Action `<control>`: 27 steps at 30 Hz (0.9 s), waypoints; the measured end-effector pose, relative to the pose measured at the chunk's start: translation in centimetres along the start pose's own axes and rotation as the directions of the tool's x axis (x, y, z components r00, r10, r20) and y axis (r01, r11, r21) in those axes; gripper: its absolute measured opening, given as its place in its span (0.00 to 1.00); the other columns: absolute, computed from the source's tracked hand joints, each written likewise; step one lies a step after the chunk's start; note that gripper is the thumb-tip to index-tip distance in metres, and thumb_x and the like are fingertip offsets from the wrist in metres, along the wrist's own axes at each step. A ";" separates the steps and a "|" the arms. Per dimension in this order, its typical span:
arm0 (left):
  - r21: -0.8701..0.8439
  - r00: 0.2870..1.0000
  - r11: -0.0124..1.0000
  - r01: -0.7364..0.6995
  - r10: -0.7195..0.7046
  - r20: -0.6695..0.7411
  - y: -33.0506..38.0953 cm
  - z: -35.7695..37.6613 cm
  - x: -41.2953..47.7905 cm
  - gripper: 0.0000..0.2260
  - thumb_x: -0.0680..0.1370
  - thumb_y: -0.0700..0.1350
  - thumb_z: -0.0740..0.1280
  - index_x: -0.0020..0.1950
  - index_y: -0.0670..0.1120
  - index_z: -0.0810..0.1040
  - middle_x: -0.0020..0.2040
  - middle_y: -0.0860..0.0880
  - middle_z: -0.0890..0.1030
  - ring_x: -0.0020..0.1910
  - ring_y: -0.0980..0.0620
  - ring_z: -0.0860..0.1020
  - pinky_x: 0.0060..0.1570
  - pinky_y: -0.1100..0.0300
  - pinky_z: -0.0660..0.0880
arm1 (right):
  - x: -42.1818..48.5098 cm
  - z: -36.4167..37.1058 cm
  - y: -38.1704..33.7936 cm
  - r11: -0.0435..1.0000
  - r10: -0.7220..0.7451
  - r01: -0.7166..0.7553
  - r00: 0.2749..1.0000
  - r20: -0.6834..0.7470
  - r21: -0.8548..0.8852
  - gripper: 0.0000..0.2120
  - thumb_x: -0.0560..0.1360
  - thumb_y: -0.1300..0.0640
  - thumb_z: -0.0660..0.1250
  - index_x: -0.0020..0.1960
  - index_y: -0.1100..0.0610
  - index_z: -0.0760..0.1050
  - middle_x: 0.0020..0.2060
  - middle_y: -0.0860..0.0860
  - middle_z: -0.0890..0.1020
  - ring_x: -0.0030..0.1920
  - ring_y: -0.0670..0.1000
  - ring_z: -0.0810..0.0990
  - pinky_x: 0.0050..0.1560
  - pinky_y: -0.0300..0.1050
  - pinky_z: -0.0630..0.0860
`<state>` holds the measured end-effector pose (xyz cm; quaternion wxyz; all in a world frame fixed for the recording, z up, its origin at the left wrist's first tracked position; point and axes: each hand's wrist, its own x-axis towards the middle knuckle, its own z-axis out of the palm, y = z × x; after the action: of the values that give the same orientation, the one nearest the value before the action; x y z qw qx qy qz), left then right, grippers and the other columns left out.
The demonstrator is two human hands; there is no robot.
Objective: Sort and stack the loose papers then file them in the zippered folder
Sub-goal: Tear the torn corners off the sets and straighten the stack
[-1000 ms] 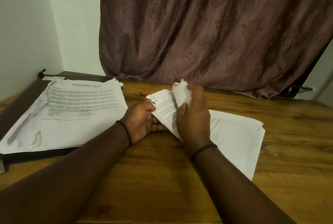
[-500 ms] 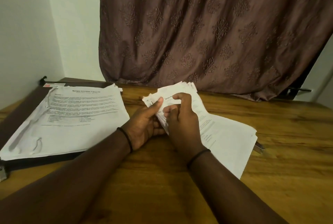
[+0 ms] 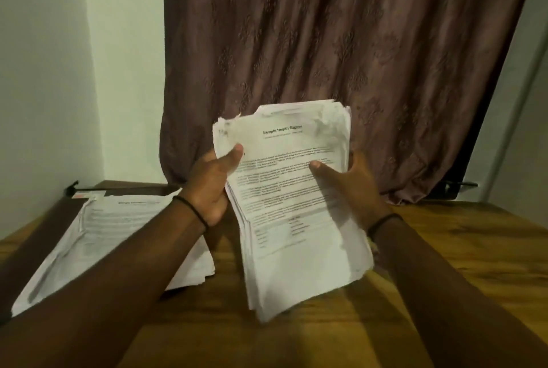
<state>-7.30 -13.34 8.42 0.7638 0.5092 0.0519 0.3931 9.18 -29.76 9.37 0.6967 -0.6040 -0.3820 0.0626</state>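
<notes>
I hold a thick stack of printed white papers [image 3: 299, 219] upright above the wooden table [image 3: 444, 249], its top sheet headed like a health report. My left hand [image 3: 212, 187] grips the stack's left edge, thumb on the front. On the right edge sits my right hand [image 3: 350, 181], thumb across the text. The stack's top corners are crumpled and torn. A second pile of papers [image 3: 118, 237] lies flat at the left on the dark open folder [image 3: 56, 219], partly hidden by my left forearm.
A brown patterned curtain [image 3: 326, 56] hangs behind the table's far edge. White walls meet at the back left corner. A dark metal fitting [image 3: 456, 187] shows at the right under the curtain. Bare wood lies to the right and front of the held stack.
The right-hand papers, which lay on the table with my hands at their top corner, are now lifted upright in both hands. The camera has tilted up slightly.
</notes>
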 end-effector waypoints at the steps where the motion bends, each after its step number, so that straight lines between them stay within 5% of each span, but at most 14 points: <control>1: -0.012 1.000 1.000 -0.003 0.004 0.022 1.0 0.7 0.2 0.16 0.79 0.44 0.65 0.66 0.41 0.75 0.61 0.40 0.81 0.59 0.38 0.80 0.58 0.42 0.76 | 0.1 0.1 -0.8 0.998 -0.020 0.017 0.998 0.064 0.054 0.23 0.72 0.61 0.75 0.64 0.64 0.74 0.53 0.57 0.84 0.53 0.58 0.84 0.55 0.56 0.81; 7: -0.042 0.973 0.989 -0.145 0.150 0.178 8.4 4.6 0.0 0.17 0.78 0.47 0.66 0.65 0.42 0.77 0.61 0.38 0.80 0.58 0.36 0.79 0.58 0.40 0.75 | 0.4 0.2 -6.3 0.933 -0.199 0.177 0.979 0.040 0.315 0.15 0.74 0.63 0.72 0.60 0.66 0.78 0.52 0.62 0.84 0.52 0.63 0.84 0.52 0.57 0.81; 11: 0.171 0.968 0.964 -0.204 0.172 0.184 7.1 3.4 -0.9 0.10 0.76 0.45 0.68 0.56 0.47 0.83 0.54 0.43 0.84 0.57 0.37 0.80 0.54 0.46 0.78 | -1.5 -0.2 -4.5 0.954 -0.126 0.106 0.991 0.053 0.282 0.14 0.73 0.64 0.73 0.58 0.63 0.80 0.51 0.57 0.85 0.52 0.59 0.85 0.48 0.48 0.82; 15: 0.276 0.989 0.957 -0.089 0.053 0.135 4.0 2.4 -2.1 0.14 0.72 0.44 0.69 0.57 0.42 0.80 0.49 0.42 0.85 0.47 0.42 0.84 0.41 0.56 0.81 | -3.0 0.0 -2.2 0.957 -0.053 0.026 0.995 0.087 0.288 0.13 0.71 0.64 0.73 0.55 0.63 0.80 0.50 0.58 0.86 0.51 0.60 0.85 0.47 0.48 0.83; 21: 0.276 0.985 0.951 -0.138 0.101 0.143 5.2 3.8 -1.2 0.22 0.70 0.49 0.71 0.62 0.42 0.78 0.54 0.43 0.84 0.51 0.43 0.84 0.47 0.53 0.81 | -1.4 0.7 -4.3 0.941 -0.112 0.115 0.993 -0.026 0.317 0.12 0.72 0.62 0.74 0.54 0.63 0.81 0.48 0.57 0.86 0.47 0.57 0.86 0.46 0.49 0.83; 24: 0.236 0.994 0.969 -0.068 0.045 0.100 3.7 2.6 -1.1 0.18 0.73 0.46 0.71 0.61 0.41 0.79 0.55 0.40 0.83 0.51 0.40 0.83 0.53 0.46 0.80 | -1.9 0.6 -3.2 0.949 -0.082 0.076 0.997 0.005 0.305 0.16 0.72 0.61 0.74 0.58 0.64 0.79 0.49 0.58 0.86 0.49 0.59 0.85 0.47 0.51 0.83; 27: 0.187 0.999 0.982 0.028 -0.033 0.025 -0.3 0.3 -2.5 0.10 0.76 0.38 0.68 0.57 0.40 0.80 0.53 0.39 0.84 0.48 0.41 0.84 0.45 0.50 0.82 | -4.0 0.8 1.1 0.951 0.000 -0.015 0.999 0.050 0.308 0.15 0.71 0.64 0.74 0.58 0.63 0.79 0.50 0.56 0.86 0.51 0.58 0.85 0.47 0.47 0.82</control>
<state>-8.70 -15.25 7.50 0.7193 0.5832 0.0858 0.3675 6.27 -31.00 6.51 0.7726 -0.4875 -0.3824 0.1390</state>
